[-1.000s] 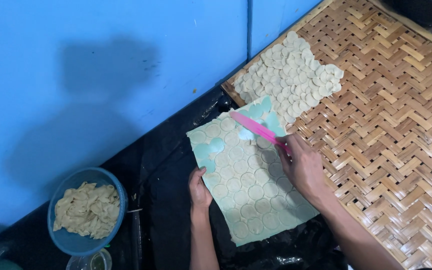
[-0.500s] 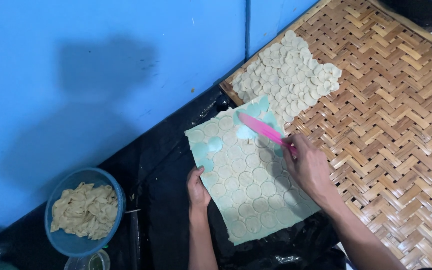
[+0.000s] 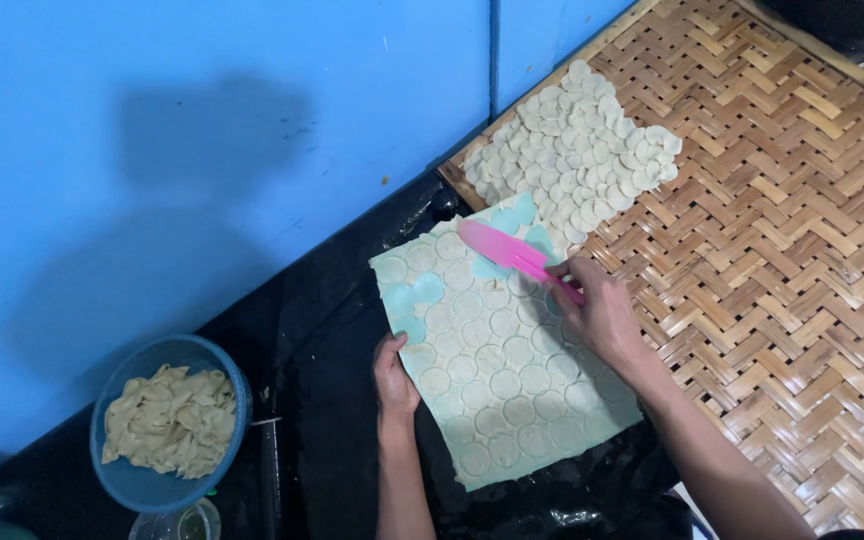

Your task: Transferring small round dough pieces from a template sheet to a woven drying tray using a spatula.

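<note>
A pale green sheet (image 3: 412, 298) lies on black plastic, covered with several round cut dough discs (image 3: 497, 355). My left hand (image 3: 393, 375) presses on the sheet's left edge. My right hand (image 3: 597, 312) grips a pink flat spatula (image 3: 504, 250), whose blade rests on the sheet's upper part among the discs. A few bare round patches show where the sheet has no discs. Just beyond the blade, a patch of loose dough discs (image 3: 577, 145) lies spread on a woven bamboo tray (image 3: 782, 260).
A blue bowl (image 3: 127, 480) of dough scraps (image 3: 172, 420) stands at the lower left, with a small clear cup (image 3: 177, 522) below it. A blue wall (image 3: 202, 150) fills the upper left. Black plastic sheeting (image 3: 322, 330) covers the surface under the sheet.
The pink spatula has shifted slightly along the sheet's upper part with my right hand. My left hand stays on the sheet's edge.
</note>
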